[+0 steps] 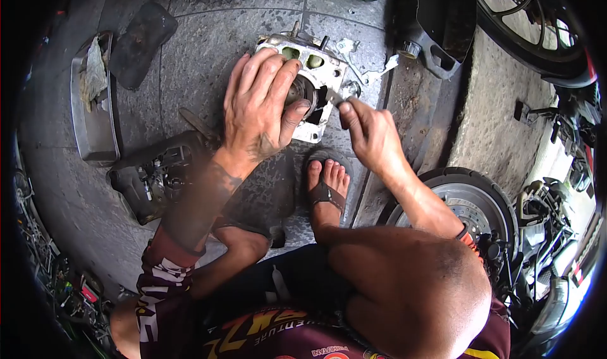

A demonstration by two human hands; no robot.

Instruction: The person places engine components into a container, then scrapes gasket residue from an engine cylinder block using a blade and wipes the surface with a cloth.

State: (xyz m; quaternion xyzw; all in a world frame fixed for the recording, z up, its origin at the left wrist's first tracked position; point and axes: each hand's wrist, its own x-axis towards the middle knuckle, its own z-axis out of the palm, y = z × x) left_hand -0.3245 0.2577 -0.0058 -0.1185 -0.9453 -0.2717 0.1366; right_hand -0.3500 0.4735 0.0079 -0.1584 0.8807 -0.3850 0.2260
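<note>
A metal engine block (329, 68) with a round bore and several openings lies on the floor tiles in front of me. My left hand (262, 103) is laid over its left side, fingers bent across the top face and thumb by the bore, holding it. In a pinch between thumb and fingers, my right hand (373, 131) grips a small flat scraper blade (334, 97). The blade's tip meets the block's right edge, close to a dark opening. Pale torn gasket pieces (379, 68) lie just beyond the block on the right.
A metal tray (95, 131) with a rag stands at the left, near a dark flat pad (142, 43). A black tray of small parts (158, 175) is beside my left forearm. To the right are a cut-open plastic container (436, 36), a spoked wheel (531, 27) and another wheel (455, 198).
</note>
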